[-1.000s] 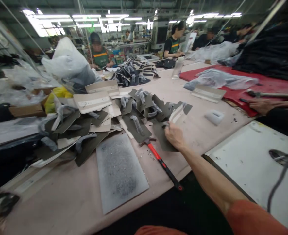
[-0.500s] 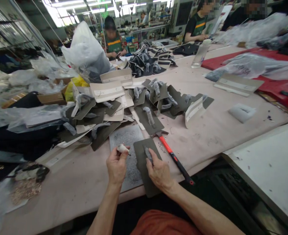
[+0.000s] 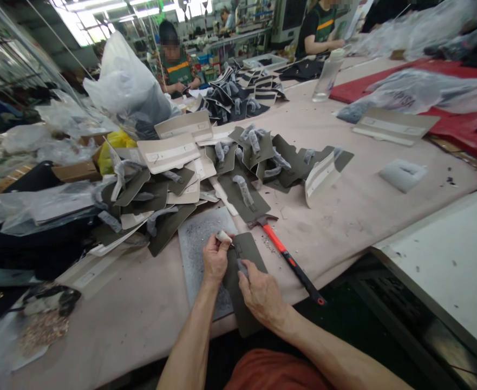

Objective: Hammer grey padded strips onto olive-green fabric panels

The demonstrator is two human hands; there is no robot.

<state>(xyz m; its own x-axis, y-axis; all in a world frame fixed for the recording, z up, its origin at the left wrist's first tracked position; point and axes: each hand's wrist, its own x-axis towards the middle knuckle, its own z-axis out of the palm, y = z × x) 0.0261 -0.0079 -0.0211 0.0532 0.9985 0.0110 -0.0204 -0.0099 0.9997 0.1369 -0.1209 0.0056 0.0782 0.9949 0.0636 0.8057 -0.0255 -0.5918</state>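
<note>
My left hand [image 3: 215, 261] pinches a small white-handled piece [image 3: 223, 236] with a thin dark tip; its exact kind is unclear. The tip is at the slot in the upper part of a dark olive panel [image 3: 244, 319]. Fingers of my right hand [image 3: 262, 291] close around a grey, plastic-wrapped strap handle [image 3: 242, 266] on that panel. The panel lies partly over a speckled grey slab [image 3: 193, 241] and reaches past the table's front edge. To the right of the panel rests a hammer [image 3: 290, 261] with a red and black handle.
Several similar panels with wrapped handles [image 3: 244, 195] are heaped beyond the slab. Plastic bags [image 3: 122, 81] and a cardboard box [image 3: 78, 170] crowd the left. A clear bottle [image 3: 327, 76] and a white packet [image 3: 403, 175] stand to the right. Co-workers sit across the table.
My left hand has moved right with the white-handled piece, bringing its tip to the panel's slot. My right hand has slid slightly down along the strap handle. The view has shifted a little.
</note>
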